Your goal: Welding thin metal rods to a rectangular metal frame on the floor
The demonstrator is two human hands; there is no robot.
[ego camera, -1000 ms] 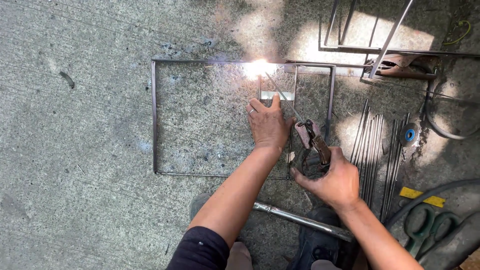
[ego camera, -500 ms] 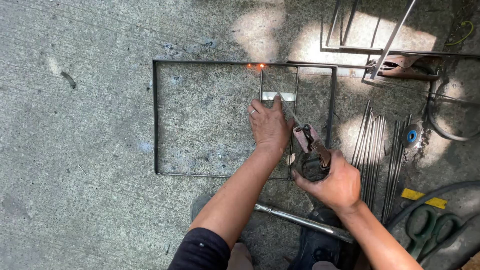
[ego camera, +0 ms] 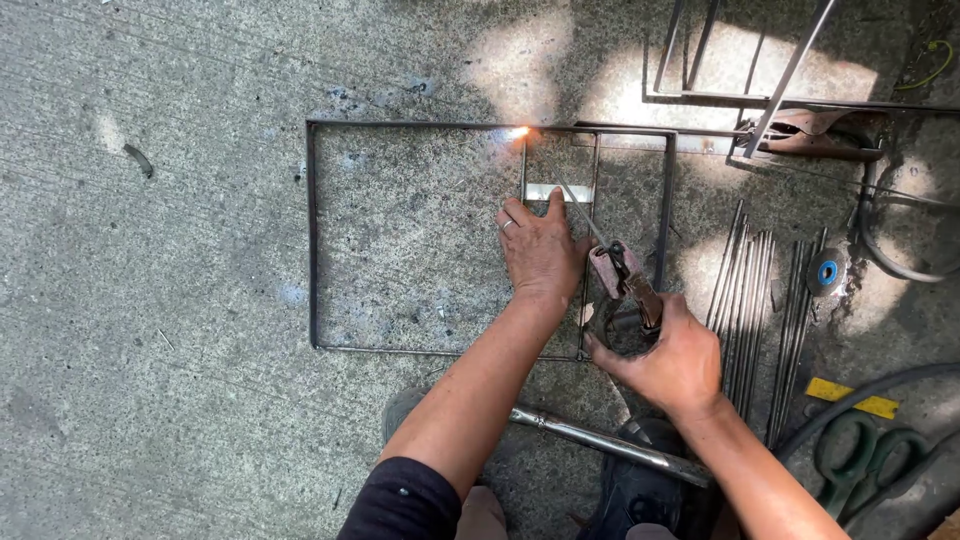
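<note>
Frame (ego camera: 312, 230) lies flat on the concrete floor (ego camera: 150, 400). The arc glare at its far rail has shrunk to a small spark (ego camera: 518, 132) since a second ago. Left hand (ego camera: 540, 250) presses spread on an upright; right hand (ego camera: 672, 355) grips the electrode holder (ego camera: 625, 280).

Hard daylight, dappled sun patches far right, rest in shade; small weld glare far centre; sharp focus.

Left hand (ego camera: 540, 250) lies flat, fingers spread; right hand (ego camera: 675, 360) holds a closed grip.
</note>
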